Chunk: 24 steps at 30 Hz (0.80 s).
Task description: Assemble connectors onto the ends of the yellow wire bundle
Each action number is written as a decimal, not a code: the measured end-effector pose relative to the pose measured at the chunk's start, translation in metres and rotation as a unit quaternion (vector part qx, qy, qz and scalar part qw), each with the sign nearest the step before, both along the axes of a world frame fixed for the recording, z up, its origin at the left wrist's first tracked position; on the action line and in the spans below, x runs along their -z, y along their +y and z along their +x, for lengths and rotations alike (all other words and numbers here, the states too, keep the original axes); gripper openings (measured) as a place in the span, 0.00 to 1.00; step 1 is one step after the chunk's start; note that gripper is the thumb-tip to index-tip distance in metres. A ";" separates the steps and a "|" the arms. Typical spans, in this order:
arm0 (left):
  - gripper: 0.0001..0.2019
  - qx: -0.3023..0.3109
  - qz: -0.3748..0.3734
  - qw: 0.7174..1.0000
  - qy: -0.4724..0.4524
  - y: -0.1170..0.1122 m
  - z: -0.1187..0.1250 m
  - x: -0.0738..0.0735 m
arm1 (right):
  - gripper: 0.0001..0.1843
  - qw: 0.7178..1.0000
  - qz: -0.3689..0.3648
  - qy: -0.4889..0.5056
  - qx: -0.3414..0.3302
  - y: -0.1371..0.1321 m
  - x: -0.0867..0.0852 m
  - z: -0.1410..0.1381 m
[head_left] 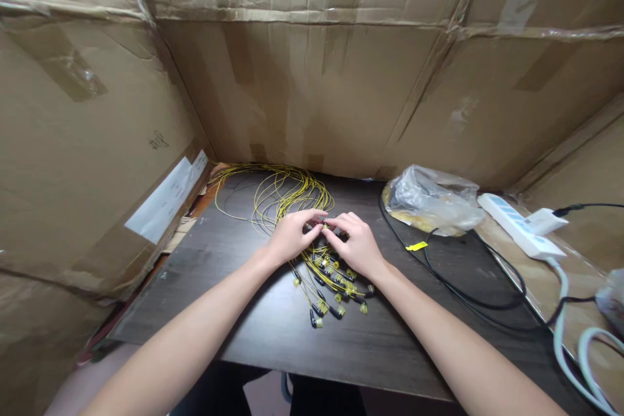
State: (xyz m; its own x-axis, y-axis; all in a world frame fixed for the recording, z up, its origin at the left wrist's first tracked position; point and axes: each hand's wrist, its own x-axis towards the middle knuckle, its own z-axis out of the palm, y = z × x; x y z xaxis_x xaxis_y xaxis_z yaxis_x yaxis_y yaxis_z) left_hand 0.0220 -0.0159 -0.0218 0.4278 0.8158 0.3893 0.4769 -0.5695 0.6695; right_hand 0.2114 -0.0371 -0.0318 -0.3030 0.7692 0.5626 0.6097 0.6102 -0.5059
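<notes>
My left hand (291,234) and my right hand (355,244) meet above the middle of the dark table. Their thumbs and fingertips pinch together at a small black wire connector with a yellow piece (325,226). Fingers partly cover it, so its exact shape is hard to make out. Thin yellow wires (305,190) loop behind my left hand and pass beneath both hands. On the near side they fan out into several loose black connectors (336,313), many with translucent yellow caps (364,307), lying on the table below my fingers.
A clear plastic bag (433,192) sits at the back right, beside a white power strip (521,224) with a plug in it. Black cable (468,299) with a yellow tag (416,246) curves over the table's right side. Cardboard walls (302,91) enclose the dark tabletop (195,292).
</notes>
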 end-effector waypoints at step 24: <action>0.07 -0.020 0.018 1.000 -0.008 -0.005 0.006 -0.007 | 0.06 0.999 -0.009 -0.006 0.043 -0.003 -0.007 -0.001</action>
